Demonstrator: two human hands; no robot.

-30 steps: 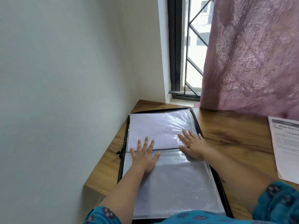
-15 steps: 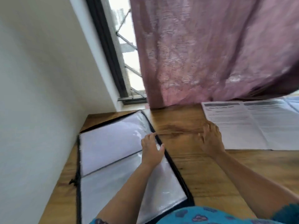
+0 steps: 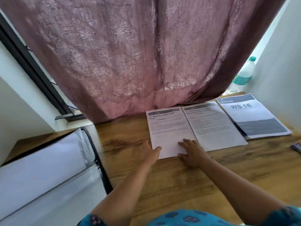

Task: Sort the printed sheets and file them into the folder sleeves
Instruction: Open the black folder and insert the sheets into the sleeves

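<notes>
Reaching from the folder [image 3: 48,160], my hands bracket the nearest sheet's [image 3: 169,128] near edge: left hand [image 3: 150,152] thumb on its corner, right hand [image 3: 192,152] flat atop, neither gripping.

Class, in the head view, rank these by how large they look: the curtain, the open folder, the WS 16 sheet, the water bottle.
1. curtain
2. open folder, though it lies nearest the camera
3. WS 16 sheet
4. water bottle, farthest away

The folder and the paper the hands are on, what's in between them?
Just bare wooden table between the folder and the sheet, in the head view.
</notes>
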